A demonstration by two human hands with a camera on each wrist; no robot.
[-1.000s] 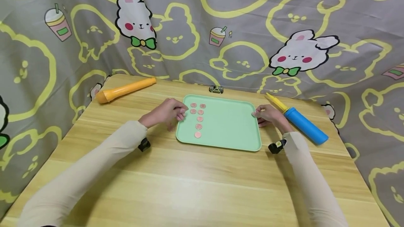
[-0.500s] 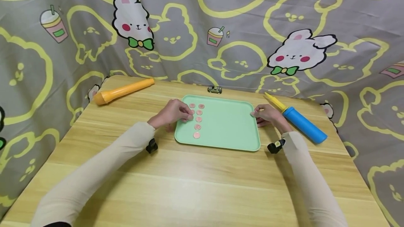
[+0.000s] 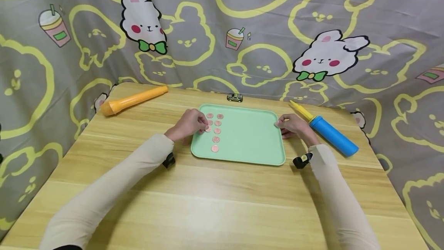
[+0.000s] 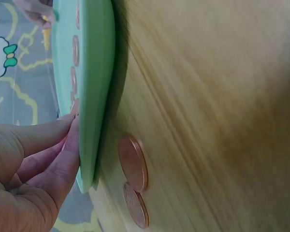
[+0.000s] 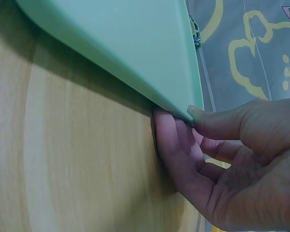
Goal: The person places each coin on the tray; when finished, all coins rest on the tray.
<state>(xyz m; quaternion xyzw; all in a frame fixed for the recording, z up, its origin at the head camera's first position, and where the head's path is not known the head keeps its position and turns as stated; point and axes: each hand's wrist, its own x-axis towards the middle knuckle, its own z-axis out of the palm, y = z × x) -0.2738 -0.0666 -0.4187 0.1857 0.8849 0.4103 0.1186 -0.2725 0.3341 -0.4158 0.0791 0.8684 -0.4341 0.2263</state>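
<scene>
A light green tray (image 3: pixel 249 136) lies on the wooden table, with copper coins (image 3: pixel 216 139) in two columns near its left end. Over that left rim my left hand (image 3: pixel 190 124) pinches a copper coin (image 4: pixel 76 107) between thumb and fingertips, low at the tray's surface. Whether this coin touches the tray I cannot tell. Two more coins (image 4: pixel 133 163) lie on the table beside the tray's left side, partly overlapping. My right hand (image 3: pixel 293 124) grips the right rim, thumb on top and fingers against the outside and underside, as the right wrist view shows.
An orange toy microphone (image 3: pixel 135 100) lies at the back left. Behind the tray stands a small toy car (image 3: pixel 234 97). A blue and yellow hand pump (image 3: pixel 333 135) is right of my right hand. A patterned grey curtain (image 3: pixel 194 30) hangs along the table's back edge.
My left hand has moved right from beside the tray to over its left part, and a coin now shows at its fingertips below the left column. The right hand keeps its hold on the rim.
</scene>
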